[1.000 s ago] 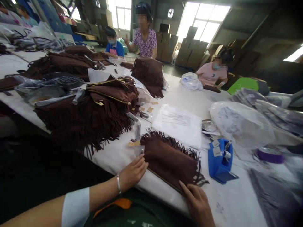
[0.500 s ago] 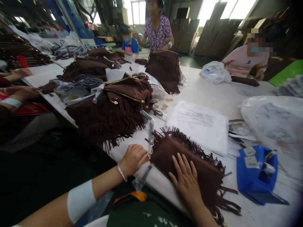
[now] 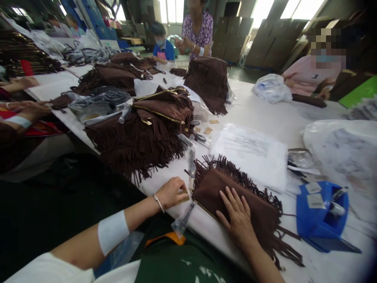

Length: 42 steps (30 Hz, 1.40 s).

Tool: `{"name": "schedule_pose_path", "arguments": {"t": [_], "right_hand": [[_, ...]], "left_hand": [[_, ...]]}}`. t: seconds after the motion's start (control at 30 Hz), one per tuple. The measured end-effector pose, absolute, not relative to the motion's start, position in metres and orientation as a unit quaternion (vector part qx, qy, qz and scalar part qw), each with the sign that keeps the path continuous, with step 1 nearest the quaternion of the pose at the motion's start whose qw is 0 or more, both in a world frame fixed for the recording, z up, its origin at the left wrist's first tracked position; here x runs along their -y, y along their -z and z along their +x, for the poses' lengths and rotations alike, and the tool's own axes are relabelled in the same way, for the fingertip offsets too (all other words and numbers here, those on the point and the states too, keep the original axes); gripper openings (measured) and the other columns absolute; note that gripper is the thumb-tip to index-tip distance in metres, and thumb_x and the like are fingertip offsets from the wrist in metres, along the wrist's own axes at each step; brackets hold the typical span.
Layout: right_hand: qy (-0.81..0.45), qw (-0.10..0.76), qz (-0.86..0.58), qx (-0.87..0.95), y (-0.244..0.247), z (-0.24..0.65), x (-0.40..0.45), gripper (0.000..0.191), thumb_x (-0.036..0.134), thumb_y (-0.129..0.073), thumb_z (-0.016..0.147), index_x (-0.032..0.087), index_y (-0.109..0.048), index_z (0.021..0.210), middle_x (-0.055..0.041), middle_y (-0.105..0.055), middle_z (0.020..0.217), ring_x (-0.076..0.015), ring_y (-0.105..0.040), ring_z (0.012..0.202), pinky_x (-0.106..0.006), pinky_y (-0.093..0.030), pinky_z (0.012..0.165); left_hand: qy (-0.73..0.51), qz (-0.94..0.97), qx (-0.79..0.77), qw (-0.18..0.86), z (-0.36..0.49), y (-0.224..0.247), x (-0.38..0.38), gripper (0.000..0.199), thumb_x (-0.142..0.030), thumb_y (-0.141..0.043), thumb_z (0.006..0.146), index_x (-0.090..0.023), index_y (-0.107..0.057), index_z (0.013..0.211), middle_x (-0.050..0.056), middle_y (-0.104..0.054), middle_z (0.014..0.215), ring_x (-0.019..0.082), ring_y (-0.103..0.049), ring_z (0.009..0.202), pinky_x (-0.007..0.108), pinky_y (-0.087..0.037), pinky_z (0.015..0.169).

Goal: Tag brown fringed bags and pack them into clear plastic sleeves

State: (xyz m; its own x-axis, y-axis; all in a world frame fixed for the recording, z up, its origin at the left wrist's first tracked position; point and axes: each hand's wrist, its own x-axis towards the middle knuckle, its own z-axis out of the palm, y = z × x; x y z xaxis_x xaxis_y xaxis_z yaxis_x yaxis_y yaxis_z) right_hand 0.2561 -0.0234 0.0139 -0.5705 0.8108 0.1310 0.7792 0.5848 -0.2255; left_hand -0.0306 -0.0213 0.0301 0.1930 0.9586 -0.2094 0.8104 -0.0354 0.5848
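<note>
The left hand (image 3: 172, 193) is holding its fingers curled; the right hand (image 3: 237, 216) is resting palm down with fingers extended and slightly spread.

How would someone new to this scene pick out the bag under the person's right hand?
Find the white table, then its near edge, left of the blue tape dispenser. There the brown fringed bag lies beneath the spread right hand. Unlike the piled brown bags farther left, it lies singly.
</note>
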Motion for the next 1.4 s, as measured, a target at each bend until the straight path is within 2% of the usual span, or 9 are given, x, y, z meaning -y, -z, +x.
{"name": "schedule_pose_path", "arguments": {"t": [0.13, 0.23, 0.37, 0.63, 0.73, 0.83, 0.97, 1.23, 1.4], "right_hand": [[-0.158, 0.114, -0.327, 0.925, -0.030, 0.213, 0.034, 0.053, 0.037, -0.050, 0.088, 0.026, -0.036, 0.138, -0.0062, -0.033, 0.146, -0.0274, -0.020, 0.138, -0.053, -0.020, 0.111], [-0.209, 0.126, -0.279, 0.929, -0.035, 0.187, 0.039, 0.026, 0.035, -0.054, 0.086, 0.024, -0.060, 0.109, -0.0047, -0.047, 0.137, -0.0273, -0.026, 0.136, -0.054, -0.018, 0.112], [-0.241, 0.141, -0.306, 0.910, -0.031, 0.194, 0.038, 0.007, 0.021, -0.055, 0.083, 0.023, -0.061, 0.084, -0.0023, -0.059, 0.121, -0.0242, -0.036, 0.130, -0.053, -0.019, 0.113], [-0.255, 0.175, -0.354, 0.883, -0.017, 0.218, 0.042, 0.043, 0.016, -0.048, 0.083, 0.023, -0.050, 0.125, -0.0093, -0.048, 0.134, -0.0246, -0.039, 0.128, -0.051, -0.036, 0.106], [-0.241, 0.174, -0.362, 0.883, -0.012, 0.215, 0.042, 0.042, 0.018, -0.049, 0.084, 0.024, -0.050, 0.125, -0.0085, -0.050, 0.133, -0.0252, -0.041, 0.128, -0.052, -0.038, 0.105], [-0.233, 0.167, -0.356, 0.889, -0.008, 0.216, 0.042, 0.042, 0.018, -0.048, 0.085, 0.025, -0.049, 0.127, -0.0075, -0.049, 0.134, -0.0251, -0.040, 0.128, -0.053, -0.038, 0.105], [-0.236, 0.173, -0.359, 0.886, -0.008, 0.220, 0.048, 0.043, 0.015, -0.044, 0.086, 0.024, -0.050, 0.127, -0.0064, -0.048, 0.136, -0.0239, -0.038, 0.130, -0.051, -0.038, 0.106], [-0.266, 0.212, -0.402, 0.850, -0.008, 0.223, 0.054, 0.032, 0.022, -0.047, 0.087, 0.026, -0.058, 0.118, -0.0054, -0.054, 0.129, -0.0233, -0.045, 0.125, -0.048, -0.041, 0.103], [-0.271, 0.203, -0.396, 0.854, -0.007, 0.224, 0.053, 0.031, 0.023, -0.048, 0.088, 0.025, -0.058, 0.117, -0.0068, -0.055, 0.128, -0.0239, -0.045, 0.124, -0.050, -0.041, 0.103]], "left_hand": [[-0.167, 0.695, -0.637, 0.288, -0.027, -0.030, 0.039, 0.009, -0.022, -0.062, 0.076, -0.015, -0.057, 0.072, 0.004, -0.059, 0.083, 0.018, -0.053, 0.085, 0.030, -0.042, 0.080], [-0.165, 0.642, -0.676, 0.322, -0.031, -0.031, 0.034, 0.008, -0.022, -0.060, 0.076, -0.015, -0.057, 0.071, 0.003, -0.059, 0.075, 0.016, -0.054, 0.074, 0.026, -0.043, 0.070], [-0.156, 0.619, -0.700, 0.320, -0.039, -0.031, 0.018, 0.013, -0.028, -0.057, 0.079, -0.015, -0.060, 0.076, 0.003, -0.063, 0.078, 0.014, -0.056, 0.070, 0.024, -0.042, 0.065], [-0.124, 0.566, -0.760, 0.295, -0.023, -0.011, -0.055, 0.044, -0.058, -0.059, 0.073, -0.015, -0.063, 0.080, 0.011, -0.066, 0.077, 0.024, -0.061, 0.079, 0.030, -0.040, 0.067], [-0.141, 0.545, -0.769, 0.303, -0.020, -0.008, -0.079, 0.035, -0.048, -0.070, 0.065, -0.014, -0.061, 0.068, 0.010, -0.064, 0.069, 0.024, -0.061, 0.075, 0.028, -0.040, 0.064], [-0.173, 0.517, -0.767, 0.339, -0.027, -0.009, -0.080, 0.029, -0.038, -0.066, 0.069, -0.014, -0.056, 0.057, 0.003, -0.054, 0.049, 0.016, -0.055, 0.053, 0.025, -0.037, 0.052], [-0.243, 0.484, -0.754, 0.372, -0.044, -0.011, -0.032, 0.029, -0.039, -0.043, 0.084, -0.014, -0.056, 0.078, -0.004, -0.046, 0.046, 0.009, -0.037, 0.036, 0.021, -0.031, 0.042], [-0.255, 0.492, -0.744, 0.373, -0.049, -0.004, -0.006, 0.049, -0.058, -0.040, 0.083, -0.014, -0.058, 0.093, -0.003, -0.052, 0.049, 0.010, -0.042, 0.042, 0.020, -0.032, 0.043], [-0.179, 0.564, -0.731, 0.340, -0.024, -0.010, -0.077, 0.042, -0.053, -0.059, 0.072, -0.014, -0.059, 0.056, -0.001, -0.045, 0.039, 0.012, -0.045, 0.043, 0.023, -0.033, 0.047]]}}
